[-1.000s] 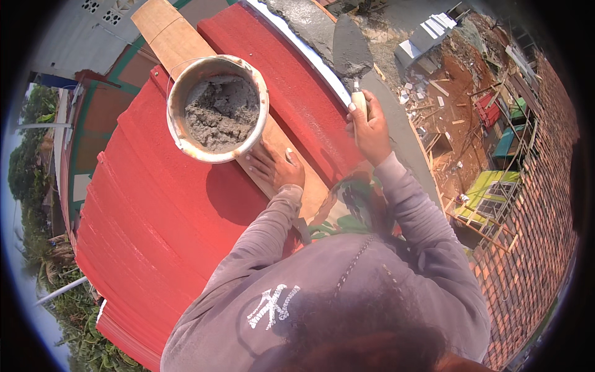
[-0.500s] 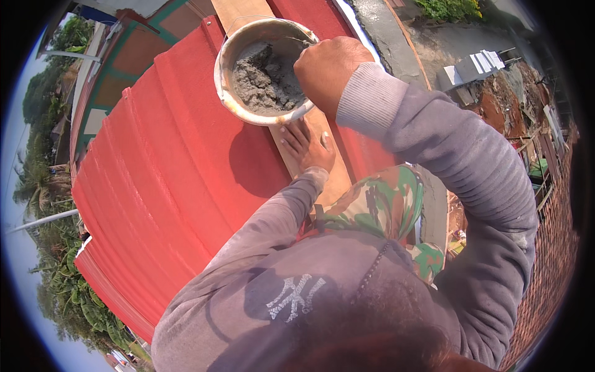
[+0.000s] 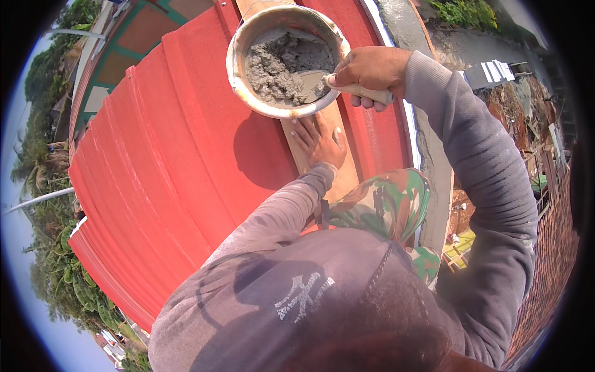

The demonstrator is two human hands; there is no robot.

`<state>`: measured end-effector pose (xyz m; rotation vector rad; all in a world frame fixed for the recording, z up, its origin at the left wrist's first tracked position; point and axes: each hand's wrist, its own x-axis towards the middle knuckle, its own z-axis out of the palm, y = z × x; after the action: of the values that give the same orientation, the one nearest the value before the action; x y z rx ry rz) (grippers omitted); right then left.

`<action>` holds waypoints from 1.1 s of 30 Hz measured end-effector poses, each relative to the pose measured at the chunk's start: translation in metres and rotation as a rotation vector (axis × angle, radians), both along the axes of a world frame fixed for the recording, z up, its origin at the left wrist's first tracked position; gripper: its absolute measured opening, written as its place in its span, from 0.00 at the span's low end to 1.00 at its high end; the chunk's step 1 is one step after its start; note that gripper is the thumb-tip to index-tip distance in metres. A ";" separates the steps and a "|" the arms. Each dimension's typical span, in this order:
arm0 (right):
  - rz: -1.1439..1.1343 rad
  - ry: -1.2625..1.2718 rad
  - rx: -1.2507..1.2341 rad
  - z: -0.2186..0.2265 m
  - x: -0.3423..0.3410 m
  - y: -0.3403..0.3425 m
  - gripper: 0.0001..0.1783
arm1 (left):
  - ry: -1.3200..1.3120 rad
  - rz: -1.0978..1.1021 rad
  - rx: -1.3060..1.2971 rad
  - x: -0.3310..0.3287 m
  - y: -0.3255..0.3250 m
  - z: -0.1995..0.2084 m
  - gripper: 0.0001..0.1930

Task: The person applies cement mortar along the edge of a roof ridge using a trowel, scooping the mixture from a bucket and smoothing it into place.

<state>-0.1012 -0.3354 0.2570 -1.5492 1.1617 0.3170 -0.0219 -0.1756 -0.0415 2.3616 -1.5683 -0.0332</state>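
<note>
A round, pale bucket (image 3: 234,65) with a wire handle stands on a wooden plank (image 3: 344,180), and wet grey mortar (image 3: 273,68) lies inside it. My right hand (image 3: 375,71) grips the light handle of a trowel (image 3: 365,93) at the bucket's right rim. The trowel's blade reaches down into the mortar and is partly sunk in it. Just below the bucket, my left hand (image 3: 322,146) rests flat on the plank with its fingers spread. Its fingertips are close to the bucket's base.
Red ribbed roofing (image 3: 180,155) slopes away on the left under the plank. On the right runs a grey mortared wall top (image 3: 434,149) beside the white roof edge. My camouflage-clad knee (image 3: 390,198) is near the plank. Lower down at the right is a tiled roof (image 3: 545,266).
My right hand has turned and moved rightward from over the bucket, bringing the trowel handle and blade into sight. My left hand stays flat on the plank. The whole view has shifted slightly.
</note>
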 end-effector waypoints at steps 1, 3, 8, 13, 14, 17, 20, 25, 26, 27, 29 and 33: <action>-0.072 -0.058 0.041 -0.009 -0.002 0.007 0.23 | 0.003 -0.006 -0.007 -0.001 -0.001 -0.001 0.46; -0.141 -0.132 0.062 -0.021 -0.001 0.021 0.22 | 0.005 -0.004 -0.001 -0.001 0.001 0.000 0.46; -0.244 -0.325 0.091 -0.036 -0.017 0.047 0.21 | 0.011 -0.002 -0.017 0.003 0.002 0.002 0.46; -0.318 -0.415 0.095 -0.033 -0.029 0.063 0.22 | 0.023 -0.001 -0.009 0.002 0.003 0.007 0.49; -0.342 -0.433 0.124 -0.035 -0.028 0.063 0.22 | 0.020 -0.006 0.001 0.003 0.002 0.008 0.49; -0.392 -0.533 0.134 -0.045 -0.035 0.075 0.25 | 0.008 -0.021 0.043 0.003 0.005 0.011 0.53; -0.430 -0.616 0.135 -0.040 -0.054 0.090 0.30 | -0.023 -0.035 0.008 0.001 0.003 0.013 0.44; -0.631 -0.770 0.136 -0.028 -0.100 0.113 0.31 | -0.033 0.013 -0.002 -0.002 0.003 0.002 0.45; -0.685 -0.815 0.121 -0.030 -0.115 0.118 0.31 | -0.043 0.025 -0.004 -0.004 0.003 0.000 0.44; -0.751 -0.823 0.074 -0.024 -0.128 0.122 0.31 | -0.053 0.023 0.001 -0.003 0.003 -0.001 0.44; -0.835 -0.730 -0.170 -0.021 -0.145 0.127 0.31 | -0.078 0.030 0.009 0.000 0.002 -0.004 0.44; -0.748 -0.376 -1.043 -0.092 -0.189 0.102 0.32 | -0.040 0.010 -0.010 -0.004 0.000 -0.002 0.44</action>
<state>-0.2904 -0.2332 0.1653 -1.7319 1.5818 -1.1961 -0.0254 -0.1754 -0.0437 2.3766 -1.5713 0.0239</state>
